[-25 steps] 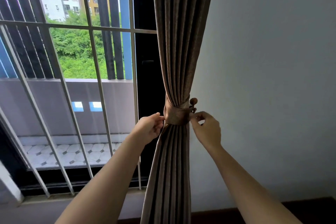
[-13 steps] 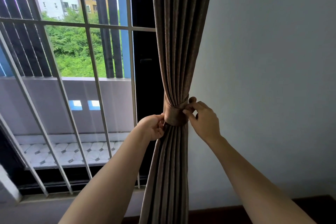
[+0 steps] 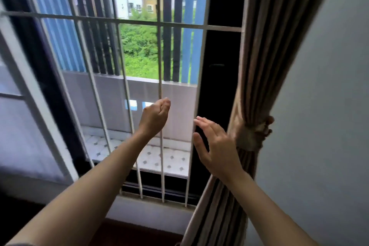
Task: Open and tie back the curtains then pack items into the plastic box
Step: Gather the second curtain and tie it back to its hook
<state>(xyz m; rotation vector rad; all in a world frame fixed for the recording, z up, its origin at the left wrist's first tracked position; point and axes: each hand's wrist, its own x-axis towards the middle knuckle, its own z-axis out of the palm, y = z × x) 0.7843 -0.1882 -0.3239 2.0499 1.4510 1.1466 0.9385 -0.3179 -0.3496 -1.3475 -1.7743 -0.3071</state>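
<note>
The brown striped curtain [image 3: 265, 62] hangs gathered at the right of the window, against the grey wall. A matching tieback band [image 3: 249, 139] cinches it at mid height and hooks onto a knob [image 3: 269, 121] on the wall side. My left hand [image 3: 154, 118] hovers in front of the window bars, fingers loosely curled, holding nothing. My right hand [image 3: 215, 148] is just left of the curtain with fingers spread and straight, apart from the band. No plastic box is in view.
White window bars [image 3: 159, 90] cover the glass, with a tiled balcony and green trees beyond. The grey wall [image 3: 319, 126] fills the right side. A dark wooden floor strip [image 3: 127, 229] runs below the sill.
Both hands have let go of the curtain and its tieback and moved left, away from it. The view has swung left, so the curtain now sits at the right.
</note>
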